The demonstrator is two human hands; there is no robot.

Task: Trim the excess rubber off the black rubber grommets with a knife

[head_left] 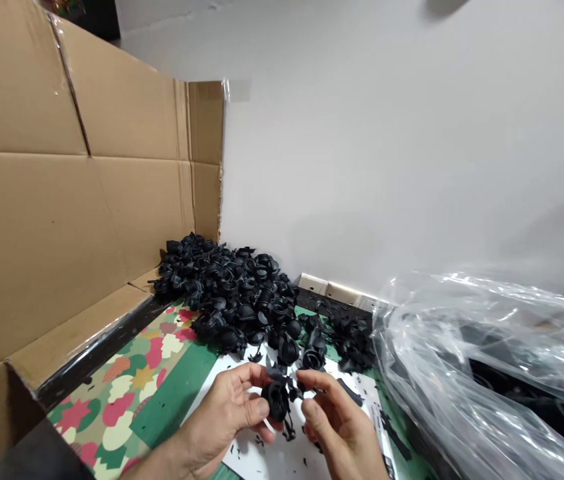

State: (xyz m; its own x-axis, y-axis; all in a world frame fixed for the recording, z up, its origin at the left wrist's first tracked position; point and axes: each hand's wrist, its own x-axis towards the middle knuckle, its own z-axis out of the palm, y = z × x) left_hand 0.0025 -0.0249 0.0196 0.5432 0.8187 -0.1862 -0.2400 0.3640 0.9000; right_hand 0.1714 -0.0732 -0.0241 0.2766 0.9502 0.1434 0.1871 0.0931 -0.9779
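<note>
A black ribbed rubber-like part [277, 400], with thin flaps hanging from it, is held up over a white sheet [247, 457]. The fingers of my left hand [235, 407] are closed on its left side. My right hand [335, 417] pinches at the thin black material on the part's right side. Just beyond my hands lie more black ribbed parts [288, 350], which join a large heap [232, 280] of similar pieces. Small black scraps are scattered on the white sheet.
Tall cardboard [112, 200] stands along the left, and a pale wall [387, 147] rises behind. A patterned sheet [122, 393] covers the left of the green surface [175, 393]. Black scraps [352, 337] lie back right, beside a clear plastic bag [422, 373] with black contents.
</note>
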